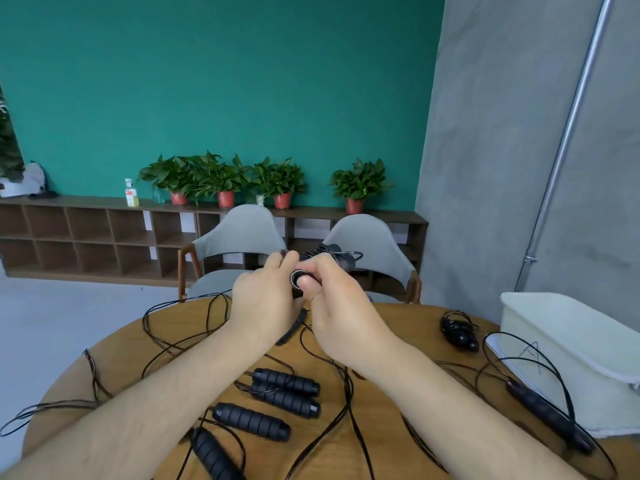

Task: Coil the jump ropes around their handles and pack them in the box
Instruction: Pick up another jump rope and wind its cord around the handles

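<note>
Both hands are raised above the round wooden table (114, 362). My right hand (341, 303) grips a black jump rope handle pair (313, 263) wound with thin black cord, thumb over its ringed end. My left hand (266, 299) pinches the cord at the bundle's left side. Several loose black ribbed handles (285, 382) lie on the table below my forearms, their cords tangled across the top. A coiled rope bundle (459, 329) sits at the right, near the white box (568, 344). Another handle (547, 414) lies against the box's front.
Two grey chairs (242, 233) stand behind the table. A low wooden shelf (86, 233) with several potted plants (221, 181) runs along the green wall. Cord loops (41, 408) hang over the table's left edge. A grey wall with a metal pipe (568, 140) is at right.
</note>
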